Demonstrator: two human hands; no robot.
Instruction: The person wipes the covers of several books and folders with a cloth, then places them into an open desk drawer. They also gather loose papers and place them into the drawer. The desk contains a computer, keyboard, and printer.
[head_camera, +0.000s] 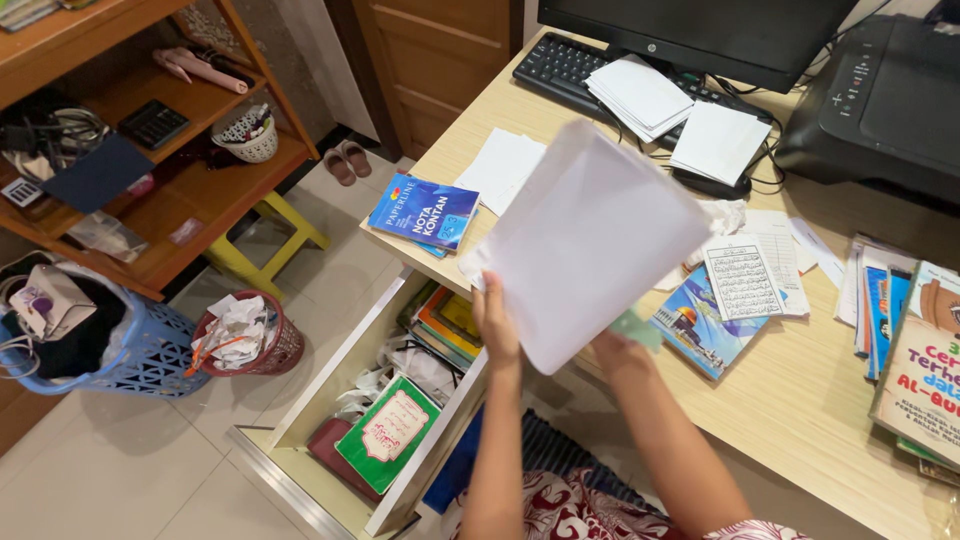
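Both hands, left hand (497, 325) and right hand (618, 350), gripping the white sheet (585, 240) over the open drawer (300, 400); loose grip, it could slip in

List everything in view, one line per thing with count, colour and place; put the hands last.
white paper sheets: one bundle, white, held up over the desk edge
desk: one, light wood, right
open drawer: one, white, below the desk edge, holding books and papers
green book: one, green, in the drawer
blue booklets: small stack, blue, desk's left corner
keyboard: one, black, under the monitor
monitor: one, black, top centre
printer: one, black, top right
book stack: one, mixed colours, desk's right edge
waste basket: one, red, on the floor, full of paper
laundry basket: one, blue, floor left
shelf: one, brown wood, left
stool: one, yellow, beside the shelf
left hand: grips the sheets' lower left edge
right hand: grips the sheets' bottom edge
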